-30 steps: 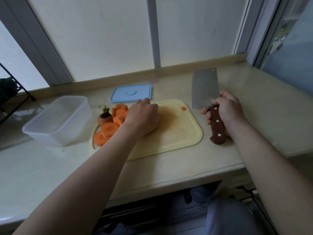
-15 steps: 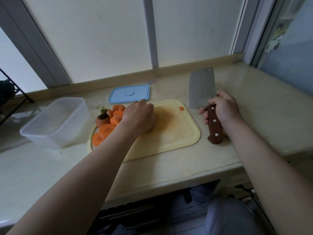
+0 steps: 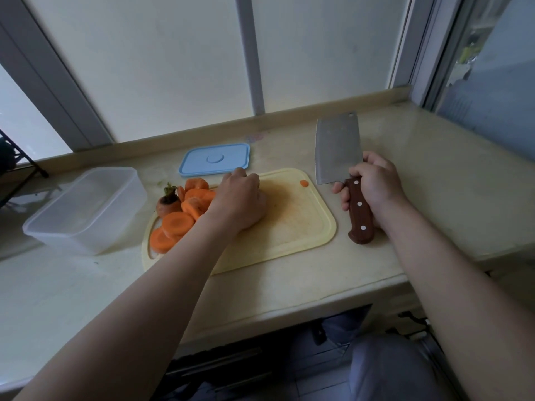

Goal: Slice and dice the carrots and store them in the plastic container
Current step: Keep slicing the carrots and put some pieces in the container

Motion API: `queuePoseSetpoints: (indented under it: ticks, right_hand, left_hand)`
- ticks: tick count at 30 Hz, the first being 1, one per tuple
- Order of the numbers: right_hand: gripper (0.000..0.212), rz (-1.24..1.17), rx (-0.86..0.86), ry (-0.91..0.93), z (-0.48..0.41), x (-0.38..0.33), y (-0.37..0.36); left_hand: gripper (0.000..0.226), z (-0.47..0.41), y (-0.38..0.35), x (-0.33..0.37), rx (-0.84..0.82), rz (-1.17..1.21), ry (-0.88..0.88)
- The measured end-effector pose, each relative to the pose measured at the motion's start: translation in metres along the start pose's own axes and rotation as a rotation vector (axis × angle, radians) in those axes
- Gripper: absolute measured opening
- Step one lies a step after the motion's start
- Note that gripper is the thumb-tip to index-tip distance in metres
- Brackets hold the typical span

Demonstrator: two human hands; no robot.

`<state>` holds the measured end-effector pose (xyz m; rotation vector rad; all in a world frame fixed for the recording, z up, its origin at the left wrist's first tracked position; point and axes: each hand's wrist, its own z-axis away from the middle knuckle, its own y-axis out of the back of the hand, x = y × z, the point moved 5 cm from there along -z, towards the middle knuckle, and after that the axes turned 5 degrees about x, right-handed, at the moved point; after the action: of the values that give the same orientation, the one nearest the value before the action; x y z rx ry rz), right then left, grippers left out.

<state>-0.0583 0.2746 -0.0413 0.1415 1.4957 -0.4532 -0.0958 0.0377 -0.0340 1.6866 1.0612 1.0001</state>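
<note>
Several orange carrot slices (image 3: 178, 222) lie piled on the left part of the yellow cutting board (image 3: 295, 224), beside a carrot top end (image 3: 168, 202) with a green stub. My left hand (image 3: 240, 198) sits knuckles-up against the right side of the pile with its fingers curled down; what is under the palm is hidden. My right hand (image 3: 373, 183) grips the brown handle of a cleaver (image 3: 337, 149), held just right of the board with the blade pointing away from me. One small carrot bit (image 3: 304, 183) lies at the board's far right corner.
An empty clear plastic container (image 3: 86, 209) stands left of the board. Its blue lid (image 3: 214, 159) lies flat behind the board near the window ledge. The stone counter ends at a front edge close to me. A dark rack stands at the far left.
Both hands stay where they were, the left at the carrot pile and the right on the cleaver. Only the view has shifted slightly.
</note>
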Motion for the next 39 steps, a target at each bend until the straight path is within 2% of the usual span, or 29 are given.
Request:
queuePoseSetpoints:
  ticks: [5,9,12,15,18,24,28,31,34,36,39]
  right_hand:
    - [0.024,-0.011,-0.002,-0.004,0.000,0.001,0.000]
    - [0.025,-0.020,-0.005,-0.007,0.000,0.000,-0.001]
    - [0.024,-0.024,-0.005,-0.015,0.001,0.001,-0.001]
    - [0.024,-0.023,0.008,-0.018,0.000,0.001,0.001]
    - [0.024,-0.035,0.033,-0.013,-0.002,0.000,0.003]
    - [0.024,-0.055,0.030,-0.017,-0.003,0.000,0.004]
    - [0.023,-0.050,0.018,-0.015,-0.004,0.001,0.003]
    - [0.020,-0.003,0.015,-0.017,-0.004,-0.001,0.003]
    - [0.015,0.125,-0.019,-0.019,0.005,-0.009,-0.002]
    - [0.018,0.372,-0.080,0.009,0.018,-0.024,-0.007]
    - [0.033,0.792,-0.204,0.065,0.049,-0.046,-0.018]
  left_hand:
    - [0.024,0.001,0.002,0.004,-0.009,-0.019,0.004]
    - [0.030,-0.002,0.011,0.013,-0.013,-0.126,0.001]
    - [0.034,-0.017,0.016,0.034,0.019,-0.036,-0.069]
    - [0.035,-0.031,0.006,0.057,-0.072,0.100,-0.147]
    - [0.031,-0.038,-0.005,0.067,-0.130,0.036,-0.205]
    - [0.026,-0.039,-0.008,0.067,-0.144,-0.020,-0.245]
    - [0.030,-0.016,-0.003,0.054,-0.125,-0.058,-0.389]
    - [0.032,-0.001,0.004,0.043,-0.069,0.034,-0.468]
    - [0.032,0.011,0.010,0.035,0.011,0.087,-0.530]
    - [0.038,0.017,0.009,0.031,0.013,0.052,-0.546]
    - [0.049,0.019,0.009,0.031,-0.033,-0.002,-0.562]
